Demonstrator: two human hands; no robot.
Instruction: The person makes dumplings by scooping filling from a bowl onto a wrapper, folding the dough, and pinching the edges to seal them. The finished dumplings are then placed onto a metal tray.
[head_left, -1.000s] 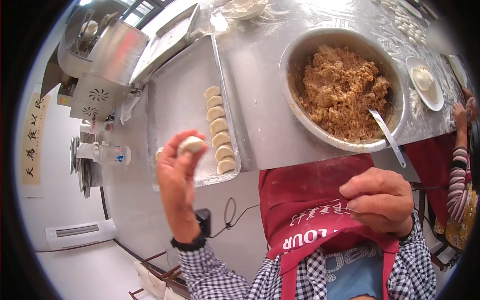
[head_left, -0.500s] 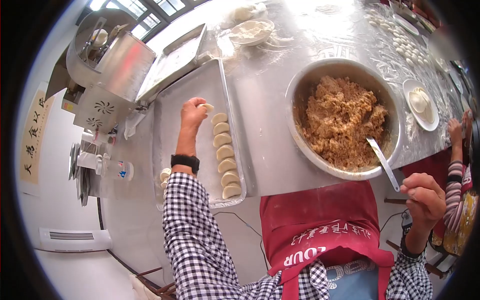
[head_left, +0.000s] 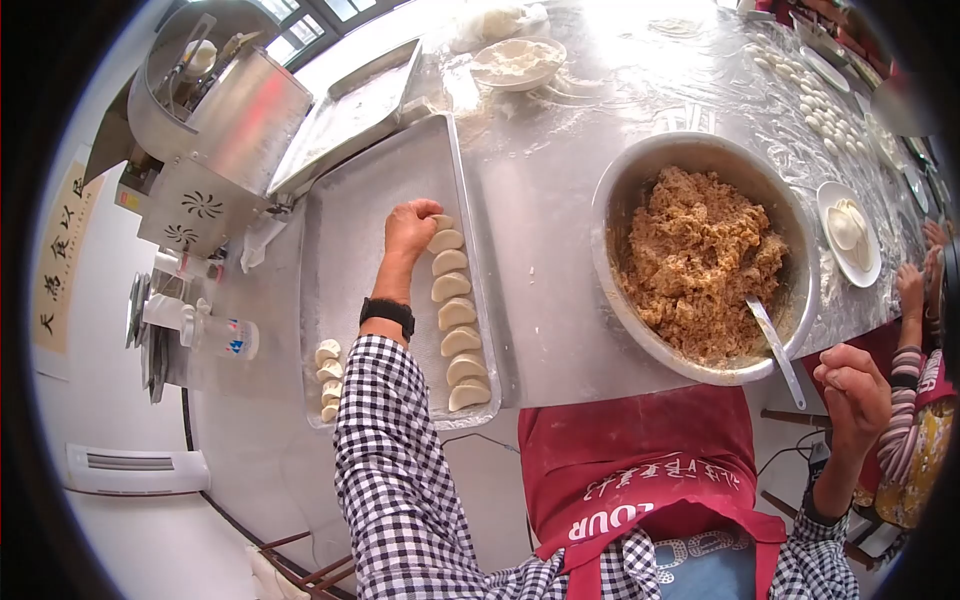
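Observation:
My left hand (head_left: pixel 410 232) pinches a folded dumpling (head_left: pixel 441 223) at the far end of a row on a metal tray (head_left: pixel 345 215). Nearer me in that row lie several more pale half-moon dumplings (head_left: pixel 457 313), close together along the tray's right side. A shorter row of dumplings (head_left: pixel 329 372) sits at the tray's near left. My right hand (head_left: pixel 855 390) hovers off the table edge with its fingers curled together, nothing visible in them. Beside it is a white-handled utensil (head_left: pixel 775 350), standing in a big metal bowl (head_left: pixel 603 215) of brown minced filling (head_left: pixel 705 265).
A plate of flour (head_left: pixel 518 65) stands at the back. To the right are an oval plate of dough wrappers (head_left: pixel 850 235), many small dough pieces (head_left: pixel 825 115) and a co-worker's hand (head_left: pixel 910 285). A second tray (head_left: pixel 345 115) and a metal machine (head_left: pixel 235 120) are at far left.
My left hand has moved slightly right and nearer, bringing its dumpling down to the end of the row. The right hand stays curled in nearly the same place. The whole view has shifted a little.

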